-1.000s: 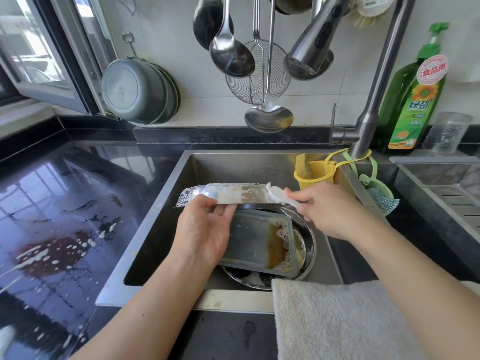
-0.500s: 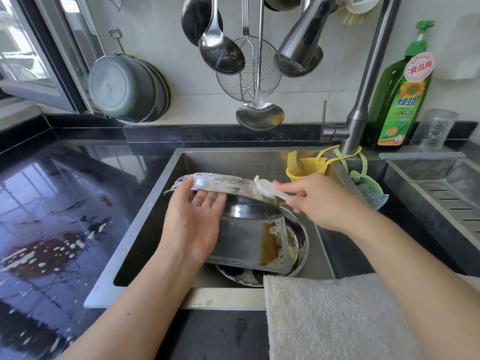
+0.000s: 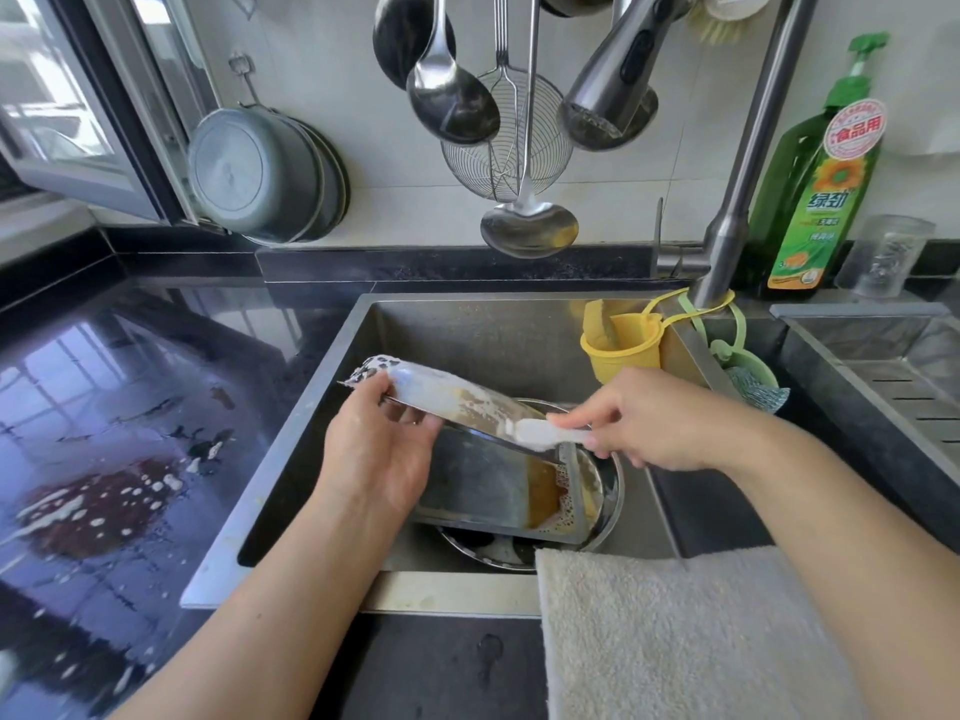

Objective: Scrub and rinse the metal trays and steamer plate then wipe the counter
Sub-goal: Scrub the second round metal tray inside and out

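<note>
Scrubbing is under way: over the sink [image 3: 322, 407], the left hand [image 3: 382, 454] grips a soapy tray [image 3: 441, 402] tilted, the right hand [image 3: 649, 423] pinches a brush [image 3: 540, 433] against its right end; rinsing likely follows.

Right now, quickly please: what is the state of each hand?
Left hand: holding the soapy metal tray tilted over the sink.
Right hand: holding a white brush against the tray.

Hanging ladles [image 3: 524, 220] and faucet head [image 3: 605, 103] crowd above the sink [image 3: 467, 324]; its back half lies open.
</note>
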`<state>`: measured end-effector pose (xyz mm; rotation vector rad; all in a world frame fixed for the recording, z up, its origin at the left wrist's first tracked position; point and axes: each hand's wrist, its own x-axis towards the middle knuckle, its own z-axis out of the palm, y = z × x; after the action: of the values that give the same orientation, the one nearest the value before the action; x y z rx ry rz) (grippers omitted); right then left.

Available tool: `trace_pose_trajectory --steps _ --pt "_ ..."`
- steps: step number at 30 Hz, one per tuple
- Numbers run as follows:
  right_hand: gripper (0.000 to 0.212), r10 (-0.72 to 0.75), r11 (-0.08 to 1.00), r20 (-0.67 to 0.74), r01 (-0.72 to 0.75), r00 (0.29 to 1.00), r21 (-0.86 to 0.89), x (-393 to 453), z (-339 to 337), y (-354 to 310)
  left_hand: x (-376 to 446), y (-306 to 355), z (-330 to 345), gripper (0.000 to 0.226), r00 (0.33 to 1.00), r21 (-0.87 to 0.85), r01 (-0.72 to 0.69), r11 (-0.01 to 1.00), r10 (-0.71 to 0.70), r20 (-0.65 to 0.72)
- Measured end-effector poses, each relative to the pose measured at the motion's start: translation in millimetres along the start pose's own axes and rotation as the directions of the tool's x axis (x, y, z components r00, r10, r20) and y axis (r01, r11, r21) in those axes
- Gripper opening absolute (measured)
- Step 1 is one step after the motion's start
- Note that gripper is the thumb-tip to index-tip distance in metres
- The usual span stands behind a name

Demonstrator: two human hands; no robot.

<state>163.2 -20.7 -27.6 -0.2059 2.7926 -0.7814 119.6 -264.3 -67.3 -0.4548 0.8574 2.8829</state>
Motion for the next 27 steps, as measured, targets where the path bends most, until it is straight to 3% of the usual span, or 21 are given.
trace_pose_trajectory --steps 7,11,14,17,24,27 --pt "0.020 -0.266 0.959 -0.297 0.221 0.917 -0.178 17.0 45.3 -38.6 5.0 -3.3 -3.6 0.035 0.999 0.024 0.043 0.999 -0.043 -0.004" --pt "0.023 -0.245 0.964 -0.208 0.215 0.947 -0.157 13.9 28.6 -30.5 9.9 3.9 -8.5 0.040 0.999 -0.031 0.049 0.998 -0.049 -0.013" --pt "0.029 -0.073 0.981 -0.059 0.061 0.996 -0.187 4.0 6.1 -8.2 10.5 3.8 -7.3 0.040 0.999 -0.042 0.054 0.998 -0.054 -0.003" --pt "0.027 0.030 0.981 -0.017 -0.032 0.999 -0.189 1.1 1.1 0.9 9.0 1.1 -5.7 0.037 0.999 -0.004 0.042 0.999 -0.042 0.003" --pt "0.032 -0.222 0.973 -0.223 0.200 0.949 -0.117 11.9 36.5 -28.6 7.2 -4.5 -4.5 0.034 0.999 0.053 0.030 0.998 -0.029 -0.018" --pt "0.038 -0.243 0.966 -0.327 0.198 0.913 -0.164 17.5 50.8 -40.5 3.6 -7.0 -3.0 0.032 0.999 0.091 0.019 0.996 -0.016 -0.031"
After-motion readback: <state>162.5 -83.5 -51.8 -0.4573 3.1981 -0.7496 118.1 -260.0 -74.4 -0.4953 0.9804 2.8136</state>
